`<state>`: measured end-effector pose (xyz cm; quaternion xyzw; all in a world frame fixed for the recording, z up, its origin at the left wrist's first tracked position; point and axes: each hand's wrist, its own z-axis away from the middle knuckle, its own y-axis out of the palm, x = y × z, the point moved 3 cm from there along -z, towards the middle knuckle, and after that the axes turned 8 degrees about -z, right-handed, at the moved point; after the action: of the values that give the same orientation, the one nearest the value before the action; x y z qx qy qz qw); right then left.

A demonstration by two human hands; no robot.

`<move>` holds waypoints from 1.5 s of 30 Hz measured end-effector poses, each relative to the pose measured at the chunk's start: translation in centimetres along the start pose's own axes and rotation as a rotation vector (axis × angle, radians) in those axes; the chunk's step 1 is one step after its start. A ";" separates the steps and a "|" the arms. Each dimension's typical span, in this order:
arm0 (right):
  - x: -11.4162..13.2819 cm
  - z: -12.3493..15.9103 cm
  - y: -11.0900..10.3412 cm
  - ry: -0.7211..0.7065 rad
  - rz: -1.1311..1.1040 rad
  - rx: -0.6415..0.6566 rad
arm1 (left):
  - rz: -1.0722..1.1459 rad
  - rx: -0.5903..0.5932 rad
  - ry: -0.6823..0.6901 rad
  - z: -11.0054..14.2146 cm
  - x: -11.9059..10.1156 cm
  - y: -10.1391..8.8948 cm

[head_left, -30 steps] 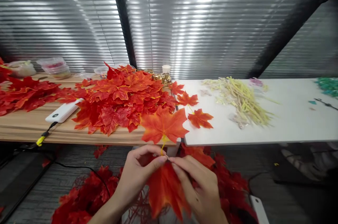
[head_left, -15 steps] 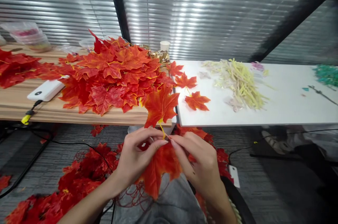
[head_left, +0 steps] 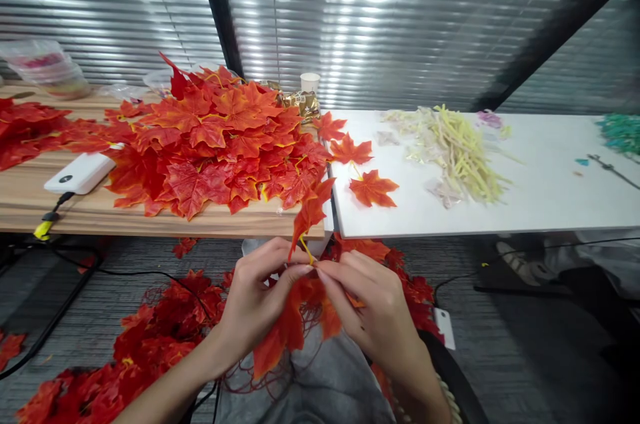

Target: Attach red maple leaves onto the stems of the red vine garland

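The left hand (head_left: 260, 291) pinches a red leaf's (head_left: 311, 211) yellow stem (head_left: 306, 249). The right hand (head_left: 375, 297) presses its fingertips together at the stem's end. A leaf pile (head_left: 225, 144) lies far left

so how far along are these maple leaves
Possibly done: the lower leaf heap, though I can't confirm. In hand: a maple leaf, its yellow stem pinched by the left hand beside the right hand. Apparently left: the leaf pile on the wooden table.

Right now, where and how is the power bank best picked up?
I'd grip the power bank from above, fingers across the middle of its long sides: it lies flat, a cable joins its near end, red leaves crowd the far one.
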<state>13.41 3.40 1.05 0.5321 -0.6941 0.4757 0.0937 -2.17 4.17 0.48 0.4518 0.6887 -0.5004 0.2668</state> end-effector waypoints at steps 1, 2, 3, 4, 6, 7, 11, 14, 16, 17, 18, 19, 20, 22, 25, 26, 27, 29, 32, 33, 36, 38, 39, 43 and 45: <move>0.0 0.0 0.0 0.002 -0.001 0.005 | 0.006 -0.003 -0.011 0.0 0.0 0.0; -0.1 0.0 0.0 0.004 -0.003 0.012 | 0.010 -0.003 -0.021 0.0 0.0 0.0; -0.1 0.1 0.0 0.010 -0.009 0.017 | 0.012 -0.004 -0.028 0.0 0.1 0.1; -0.2 0.1 0.0 0.016 -0.018 0.021 | 0.012 -0.001 -0.032 -0.1 0.0 0.1; -0.3 0.2 0.0 0.021 -0.039 0.023 | 0.017 0.008 -0.031 -0.2 0.0 0.2; -0.3 0.2 0.0 0.023 -0.047 0.021 | 0.023 0.015 -0.030 -0.2 0.0 0.3; -0.4 0.2 -0.1 0.051 -0.051 0.038 | 0.040 0.041 -0.010 -0.4 0.0 0.5; -0.5 0.2 -0.1 0.076 -0.064 0.032 | 0.017 0.048 0.014 -0.4 -0.1 0.4; -0.5 0.2 -0.2 0.090 -0.087 0.004 | -0.003 0.057 0.027 -0.3 -0.1 0.4; -0.6 0.2 -0.2 0.097 -0.101 -0.009 | -0.013 0.060 0.027 -0.3 0.0 0.4; -0.6 0.2 -0.1 0.101 -0.114 -0.018 | -0.025 0.060 0.027 -0.2 0.1 0.4; -0.7 0.2 -0.1 0.104 -0.128 -0.026 | -0.039 0.061 0.023 -0.2 0.2 0.3; -0.7 0.3 0.0 0.105 -0.142 -0.034 | -0.056 0.062 0.020 -0.2 0.3 0.3; -0.7 0.3 0.1 0.114 -0.176 -0.063 | -0.091 0.065 0.014 -0.2 0.5 0.3; -0.6 0.3 0.1 0.156 -0.238 -0.134 | -0.111 0.070 0.005 -0.1 0.8 0.4; -0.6 0.3 0.1 0.166 -0.255 -0.144 | -0.110 0.072 0.002 -0.1 0.8 0.4; -0.6 0.2 0.2 0.171 -0.268 -0.143 | -0.105 0.070 0.001 -0.1 0.8 0.5; -0.6 0.1 0.4 0.174 -0.290 -0.131 | -0.093 0.066 0.002 -0.1 0.8 0.5; -0.9 0.1 0.6 0.194 -0.316 -0.138 | -0.074 0.063 0.000 -0.1 0.8 0.6; -1.0 0.1 0.6 0.192 -0.317 -0.142 | -0.070 0.064 -0.001 -0.2 0.9 0.6; -1.3 0.1 0.9 0.149 -0.306 -0.137 | -0.054 0.049 0.005 -0.2 0.9 0.6; -1.4 0.1 1.1 0.125 -0.307 -0.141 | -0.046 0.020 0.021 -0.3 0.9 0.6; -1.4 0.1 1.2 0.121 -0.311 -0.147 | -0.043 0.006 0.032 -0.3 0.9 0.5; -1.1 0.0 1.1 0.134 -0.337 -0.165 | -0.028 0.006 0.078 -0.3 0.5 0.5; -0.9 0.0 1.1 0.164 -0.354 -0.161 | -0.012 0.039 0.080 -0.3 0.3 0.5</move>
<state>12.93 3.93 -0.13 0.5960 -0.6156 0.4366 0.2743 -1.81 4.59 0.09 0.4722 0.6918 -0.4969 0.2272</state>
